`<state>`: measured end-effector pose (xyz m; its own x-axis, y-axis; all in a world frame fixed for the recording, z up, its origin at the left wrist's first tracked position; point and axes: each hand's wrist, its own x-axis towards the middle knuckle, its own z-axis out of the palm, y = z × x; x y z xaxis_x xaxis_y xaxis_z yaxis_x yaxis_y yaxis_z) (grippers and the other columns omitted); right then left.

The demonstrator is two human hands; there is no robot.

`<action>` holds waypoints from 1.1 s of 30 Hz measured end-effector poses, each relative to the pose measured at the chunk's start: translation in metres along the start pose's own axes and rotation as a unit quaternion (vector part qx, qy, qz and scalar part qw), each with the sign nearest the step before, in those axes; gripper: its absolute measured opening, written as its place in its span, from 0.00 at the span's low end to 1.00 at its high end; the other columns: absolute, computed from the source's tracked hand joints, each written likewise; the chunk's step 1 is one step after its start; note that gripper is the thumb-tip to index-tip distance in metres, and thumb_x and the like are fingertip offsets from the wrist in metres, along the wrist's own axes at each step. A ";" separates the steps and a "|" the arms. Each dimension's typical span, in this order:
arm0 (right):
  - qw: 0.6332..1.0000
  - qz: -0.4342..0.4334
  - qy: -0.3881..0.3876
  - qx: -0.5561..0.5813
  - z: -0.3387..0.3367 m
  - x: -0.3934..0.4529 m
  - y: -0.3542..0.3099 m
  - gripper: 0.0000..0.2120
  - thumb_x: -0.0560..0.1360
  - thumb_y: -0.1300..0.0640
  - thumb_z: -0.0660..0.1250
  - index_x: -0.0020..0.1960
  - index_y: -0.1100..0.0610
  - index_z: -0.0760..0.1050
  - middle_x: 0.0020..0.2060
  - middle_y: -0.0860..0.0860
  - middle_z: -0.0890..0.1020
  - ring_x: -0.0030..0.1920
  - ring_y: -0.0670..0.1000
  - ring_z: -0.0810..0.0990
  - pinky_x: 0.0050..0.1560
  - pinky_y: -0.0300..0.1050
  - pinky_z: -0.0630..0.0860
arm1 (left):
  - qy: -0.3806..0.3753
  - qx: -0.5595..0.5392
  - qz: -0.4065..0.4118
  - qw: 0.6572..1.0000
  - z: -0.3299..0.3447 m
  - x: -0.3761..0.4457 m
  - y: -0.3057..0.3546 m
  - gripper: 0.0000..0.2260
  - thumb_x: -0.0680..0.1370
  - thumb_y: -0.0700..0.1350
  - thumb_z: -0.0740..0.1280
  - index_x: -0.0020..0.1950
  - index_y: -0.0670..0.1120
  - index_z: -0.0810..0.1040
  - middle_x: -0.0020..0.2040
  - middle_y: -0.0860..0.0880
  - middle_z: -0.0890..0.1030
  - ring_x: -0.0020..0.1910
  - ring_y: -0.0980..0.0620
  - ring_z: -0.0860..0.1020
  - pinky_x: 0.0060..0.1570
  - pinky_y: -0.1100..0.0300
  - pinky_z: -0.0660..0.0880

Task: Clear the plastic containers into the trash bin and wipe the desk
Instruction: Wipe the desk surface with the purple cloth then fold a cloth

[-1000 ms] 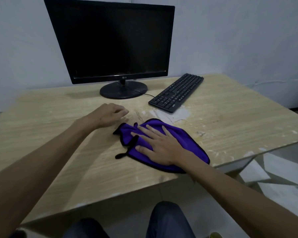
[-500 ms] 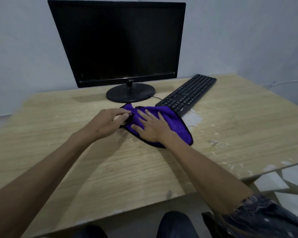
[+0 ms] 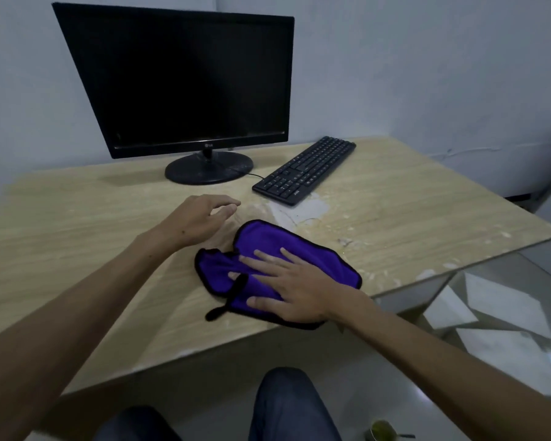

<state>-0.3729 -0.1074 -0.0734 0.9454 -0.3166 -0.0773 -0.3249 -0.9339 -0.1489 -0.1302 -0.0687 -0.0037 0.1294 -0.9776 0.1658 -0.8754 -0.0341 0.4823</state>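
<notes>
A purple cloth (image 3: 303,249) with a black hem lies on the light wooden desk (image 3: 77,237) near its front edge. My right hand (image 3: 293,288) presses flat on the cloth with the fingers spread. My left hand (image 3: 201,218) hovers just left of the cloth, fingers loosely curled, holding nothing. No plastic containers or trash bin are in view.
A black monitor (image 3: 188,84) stands at the back of the desk on a round base (image 3: 209,168). A black keyboard (image 3: 306,170) lies angled to its right. White scuffed patches (image 3: 299,211) mark the desk near the keyboard. A green-topped object (image 3: 380,431) sits on the floor.
My right hand has dragged the cloth back from beside the monitor base toward the front edge. My left hand has let go of the cloth's edge and lifted off.
</notes>
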 end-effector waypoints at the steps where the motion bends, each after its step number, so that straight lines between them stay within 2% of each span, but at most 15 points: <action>1: 1.000 0.016 0.003 0.007 -0.002 -0.005 0.007 0.33 0.83 0.31 0.46 0.84 0.43 0.51 0.83 0.38 0.44 0.82 0.41 0.39 0.81 0.50 0.34 | -0.005 0.000 0.005 1.000 0.001 0.000 0.004 0.15 0.86 0.49 0.61 0.69 0.50 0.80 0.69 0.49 0.80 0.71 0.50 0.75 0.65 0.60 0.66; 5: 0.993 0.116 0.013 0.004 -0.004 0.003 0.011 0.34 0.82 0.29 0.43 0.84 0.41 0.48 0.83 0.37 0.43 0.82 0.42 0.39 0.82 0.57 0.38 | -0.009 0.013 0.019 1.000 -0.001 -0.009 0.015 0.16 0.86 0.51 0.60 0.70 0.51 0.79 0.70 0.50 0.80 0.71 0.50 0.74 0.65 0.59 0.66; 8: 0.990 0.138 0.020 0.004 0.002 0.024 -0.013 0.36 0.81 0.28 0.40 0.85 0.42 0.49 0.83 0.39 0.42 0.83 0.45 0.38 0.81 0.62 0.38 | -0.007 0.018 0.027 0.999 -0.004 -0.013 0.019 0.15 0.86 0.51 0.60 0.70 0.52 0.80 0.70 0.50 0.80 0.71 0.50 0.75 0.67 0.57 0.67; 10: 0.993 0.116 0.030 0.010 0.006 0.032 -0.036 0.34 0.81 0.29 0.40 0.84 0.40 0.47 0.84 0.40 0.43 0.83 0.47 0.38 0.81 0.62 0.36 | -0.009 0.016 0.024 1.000 -0.005 -0.012 0.021 0.15 0.86 0.51 0.60 0.70 0.51 0.79 0.70 0.50 0.80 0.71 0.49 0.75 0.68 0.56 0.68; 13: 0.998 0.054 0.042 0.012 0.014 0.025 -0.061 0.31 0.83 0.31 0.42 0.83 0.37 0.44 0.84 0.41 0.46 0.83 0.47 0.40 0.80 0.57 0.32 | -0.014 0.015 0.026 0.999 -0.001 -0.010 0.025 0.16 0.86 0.51 0.60 0.71 0.51 0.79 0.70 0.50 0.80 0.71 0.49 0.74 0.64 0.59 0.66; 17: 0.999 0.025 0.044 0.008 0.012 0.005 -0.037 0.29 0.84 0.33 0.45 0.84 0.37 0.47 0.84 0.41 0.48 0.83 0.45 0.42 0.80 0.51 0.33 | -0.020 -0.007 0.026 0.999 0.007 -0.003 0.035 0.17 0.86 0.52 0.59 0.70 0.51 0.80 0.69 0.50 0.80 0.69 0.51 0.76 0.62 0.60 0.67; 21: 0.991 0.129 0.040 0.010 0.001 -0.018 0.022 0.31 0.84 0.33 0.46 0.84 0.42 0.51 0.83 0.39 0.47 0.83 0.43 0.42 0.83 0.55 0.38 | -0.022 -0.039 0.031 0.999 0.019 0.003 0.043 0.16 0.86 0.51 0.60 0.69 0.51 0.81 0.68 0.49 0.81 0.70 0.50 0.76 0.66 0.58 0.68; 23: 0.982 0.185 0.035 0.011 -0.003 -0.030 0.050 0.32 0.84 0.32 0.44 0.84 0.42 0.49 0.83 0.39 0.45 0.83 0.43 0.41 0.83 0.58 0.41 | -0.036 -0.045 0.029 0.998 0.024 0.003 0.047 0.16 0.86 0.52 0.59 0.70 0.51 0.80 0.69 0.50 0.80 0.70 0.50 0.75 0.66 0.58 0.68; 27: 0.968 0.248 0.030 0.011 -0.005 -0.032 0.056 0.33 0.84 0.33 0.43 0.85 0.46 0.47 0.83 0.39 0.42 0.83 0.45 0.41 0.82 0.58 0.39 | -0.043 -0.043 0.031 0.998 0.028 0.000 0.045 0.17 0.86 0.53 0.59 0.71 0.52 0.79 0.70 0.50 0.79 0.71 0.51 0.75 0.64 0.59 0.68; 30: 0.973 0.228 0.027 0.013 -0.005 -0.017 0.015 0.33 0.84 0.32 0.43 0.84 0.46 0.52 0.84 0.42 0.43 0.84 0.48 0.40 0.82 0.60 0.38 | -0.029 -0.042 0.034 0.998 0.026 0.001 0.045 0.16 0.86 0.51 0.60 0.70 0.51 0.80 0.69 0.51 0.80 0.70 0.51 0.75 0.63 0.60 0.67; 33: 0.990 0.134 0.042 0.013 0.007 0.007 -0.037 0.30 0.84 0.33 0.43 0.84 0.40 0.47 0.84 0.43 0.46 0.84 0.49 0.41 0.81 0.60 0.37 | -0.015 -0.042 0.036 0.998 0.025 0.004 0.049 0.16 0.86 0.51 0.60 0.70 0.51 0.80 0.69 0.50 0.80 0.71 0.50 0.75 0.66 0.60 0.67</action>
<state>-0.3541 -0.0744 -0.0752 0.8239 -0.5657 -0.0356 -0.5634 -0.8105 -0.1604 -0.1838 -0.0792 -0.0011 0.0512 -0.9829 0.1770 -0.8400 0.0535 0.5400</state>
